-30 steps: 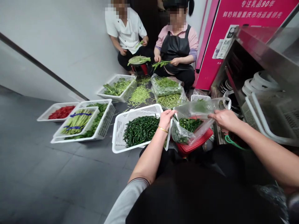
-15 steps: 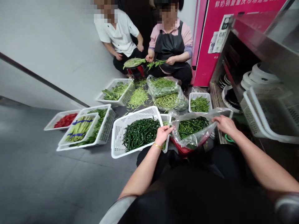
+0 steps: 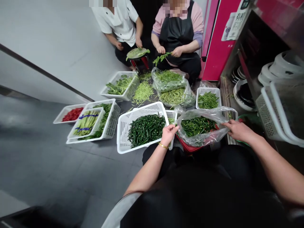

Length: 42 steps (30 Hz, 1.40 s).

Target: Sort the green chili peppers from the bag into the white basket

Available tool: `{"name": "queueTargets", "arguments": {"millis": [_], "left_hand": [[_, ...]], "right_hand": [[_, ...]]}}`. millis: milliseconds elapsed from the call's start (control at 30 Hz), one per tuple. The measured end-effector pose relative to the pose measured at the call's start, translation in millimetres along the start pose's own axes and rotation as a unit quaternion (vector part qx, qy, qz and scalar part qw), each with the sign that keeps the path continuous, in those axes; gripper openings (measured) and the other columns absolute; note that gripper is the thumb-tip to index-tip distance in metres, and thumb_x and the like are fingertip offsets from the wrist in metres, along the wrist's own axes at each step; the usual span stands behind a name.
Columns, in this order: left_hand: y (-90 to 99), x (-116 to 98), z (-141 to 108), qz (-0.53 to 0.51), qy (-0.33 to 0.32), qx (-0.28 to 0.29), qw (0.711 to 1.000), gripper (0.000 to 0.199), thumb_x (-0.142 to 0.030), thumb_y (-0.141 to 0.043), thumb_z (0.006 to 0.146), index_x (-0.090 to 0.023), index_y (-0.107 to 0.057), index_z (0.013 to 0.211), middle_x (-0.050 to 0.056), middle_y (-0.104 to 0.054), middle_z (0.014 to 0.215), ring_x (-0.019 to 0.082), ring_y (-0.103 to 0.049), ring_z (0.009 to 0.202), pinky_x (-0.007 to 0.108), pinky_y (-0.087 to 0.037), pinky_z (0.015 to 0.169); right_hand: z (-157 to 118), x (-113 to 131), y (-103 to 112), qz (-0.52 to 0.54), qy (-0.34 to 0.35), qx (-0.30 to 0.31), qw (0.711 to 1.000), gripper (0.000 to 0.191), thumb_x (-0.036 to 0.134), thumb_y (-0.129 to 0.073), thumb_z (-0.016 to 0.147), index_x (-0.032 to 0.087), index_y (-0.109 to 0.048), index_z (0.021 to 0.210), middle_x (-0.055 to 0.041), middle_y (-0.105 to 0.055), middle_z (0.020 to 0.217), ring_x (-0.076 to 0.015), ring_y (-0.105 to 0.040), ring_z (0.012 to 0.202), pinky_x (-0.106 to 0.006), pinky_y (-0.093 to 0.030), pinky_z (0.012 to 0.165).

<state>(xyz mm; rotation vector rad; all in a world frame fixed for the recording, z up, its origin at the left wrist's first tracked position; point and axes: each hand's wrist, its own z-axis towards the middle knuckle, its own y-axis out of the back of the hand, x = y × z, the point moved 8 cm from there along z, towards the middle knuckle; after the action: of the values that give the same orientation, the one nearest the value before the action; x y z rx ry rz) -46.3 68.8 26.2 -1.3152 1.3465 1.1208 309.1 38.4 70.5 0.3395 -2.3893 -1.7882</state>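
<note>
Update: clear bag (image 3: 215,138) mouth now spread wide. ~1s ago the film stood up across the pile, R side folded over; now it's pulled out flatter & lower, R hand (image 3: 239,130) further out to the side. L hand (image 3: 168,134) stays approx put at the L rim. Net: thin green peppers (image 3: 198,126) inside now mostly exposed, so access looks much better (judgement).

Fingers: R thumb + index pinch the film at the R rim. L fingertips look pinched on the L rim; can't tell if anything else is btwn them.

Location: bag sits in/over red tray (image 3: 190,147), btwn wearer's knees & small white basket (image 3: 220,94), which is now in plain view, prev. mostly behind film. Big white basket (image 3: 121,136) w/ darker peppers (image 3: 146,130) is just L of the bag. Co-worker in dark apron (image 3: 177,33) still has a leafy stem (image 3: 162,58) in both hands.
</note>
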Motion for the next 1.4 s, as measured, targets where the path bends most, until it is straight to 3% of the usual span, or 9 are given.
{"name": "queueTargets", "arguments": {"millis": [200,300,400,533,667,800,1000,1133,1400], "left_hand": [[3.6,-21.1,2.7,0.045,-0.061,-0.023,0.997,0.031,-0.045,-0.079,0.066,-0.018,-0.066,0.062,0.0,-0.059,0.062,0.012,-0.048,0.059,0.026,-0.04,0.061],[10.1,-38.0,2.3,0.099,-0.105,-0.024,0.989,0.03,-0.045,-0.076,0.071,-0.018,-0.066,0.062,0.001,-0.059,0.063,0.013,-0.049,0.06,0.027,-0.041,0.061],[13.8,-66.1,-11.3,0.194,-0.163,-0.038,0.967,0.023,-0.041,-0.074,0.076,-0.019,-0.071,0.069,0.004,-0.063,0.073,0.016,-0.056,0.067,0.03,-0.047,0.067],[-28.3,-104.7,-42.2,0.278,-0.269,-0.009,0.922,0.015,-0.034,-0.069,0.083,-0.022,-0.075,0.09,0.011,-0.068,0.106,0.026,-0.063,0.107,0.038,-0.047,0.099],[-123.6,-51.2,-59.6,0.366,-0.221,0.301,0.852,0.006,-0.027,-0.067,0.082,-0.024,-0.072,0.079,0.009,-0.069,0.088,0.026,-0.067,0.095,0.037,-0.049,0.095],[-121.6,34.4,-64.1,0.479,-0.098,0.405,0.772,0.017,-0.015,-0.074,0.064,-0.024,-0.062,0.057,0.003,-0.058,0.055,0.023,-0.063,0.063,0.032,-0.05,0.07],[-92.9,14.1,-36.3,0.286,-0.079,0.341,0.892,0.022,-0.036,-0.067,0.08,-0.02,-0.06,0.067,0.0,-0.061,0.064,0.013,-0.057,0.062,0.024,-0.045,0.064],[-106.6,13.2,9.1,0.118,0.06,0.226,0.965,0.026,-0.04,-0.057,0.089,-0.018,-0.052,0.076,-0.003,-0.054,0.06,0.01,-0.051,0.051,0.023,-0.044,0.056],[-136.5,17.9,32.2,0.13,0.034,0.231,0.964,0.018,-0.029,-0.072,0.077,-0.014,-0.062,0.074,-0.005,-0.052,0.057,0.007,-0.041,0.051,0.022,-0.034,0.053]], "right_hand": [[10.1,93.8,35.4,0.14,0.112,-0.113,0.977,0.046,0.03,-0.043,0.098,0.024,-0.054,0.143,-0.0119,-0.059,0.131,-0.0253,-0.058,0.118,-0.038,-0.045,0.102],[12.5,127.5,-17.4,0.127,0.13,0.05,0.982,0.038,0.034,-0.052,0.096,0.022,-0.066,0.13,-0.0129,-0.065,0.118,-0.0262,-0.064,0.105,-0.038,-0.05,0.092],[0.1,138.4,-65.2,0.143,0.196,0.169,0.955,0.028,0.034,-0.062,0.091,0.021,-0.073,0.113,-0.0108,-0.069,0.107,-0.0252,-0.067,0.097,-0.033,-0.051,0.084],[30.0,101.6,-45.4,0.286,0.152,0.016,0.946,0.033,0.034,-0.046,0.1,0.02,-0.072,0.115,-0.0086,-0.071,0.112,-0.0205,-0.066,0.099,-0.029,-0.049,0.089],[89.5,72.8,-32.7,0.196,-0.002,-0.037,0.98,0.033,0.028,-0.043,0.101,0.016,-0.072,0.111,-0.0118,-0.07,0.117,-0.0216,-0.065,0.105,-0.029,-0.046,0.094],[114.5,81.9,-53.1,0.094,0.001,0.068,0.993,0.029,0.031,-0.056,0.096,0.014,-0.072,0.114,-0.0163,-0.069,0.118,-0.0246,-0.066,0.101,-0.031,-0.048,0.087],[97.0,74.3,-58.2,0.148,0.032,0.001,0.988,0.031,0.029,-0.058,0.093,0.023,-0.069,0.121,-0.0066,-0.071,0.114,-0.0201,-0.066,0.097,-0.028,-0.048,0.084],[97.5,83.6,-63.7,0.121,0.023,0.019,0.992,0.027,0.032,-0.055,0.096,0.019,-0.074,0.108,-0.0101,-0.072,0.11,-0.0211,-0.067,0.093,-0.027,-0.047,0.079],[81.4,69.2,3.9,0.317,0.034,-0.114,0.941,0.022,0.031,-0.057,0.092,0.018,-0.075,0.095,-0.0038,-0.073,0.082,-0.0173,-0.065,0.072,-0.024,-0.044,0.068]]}}
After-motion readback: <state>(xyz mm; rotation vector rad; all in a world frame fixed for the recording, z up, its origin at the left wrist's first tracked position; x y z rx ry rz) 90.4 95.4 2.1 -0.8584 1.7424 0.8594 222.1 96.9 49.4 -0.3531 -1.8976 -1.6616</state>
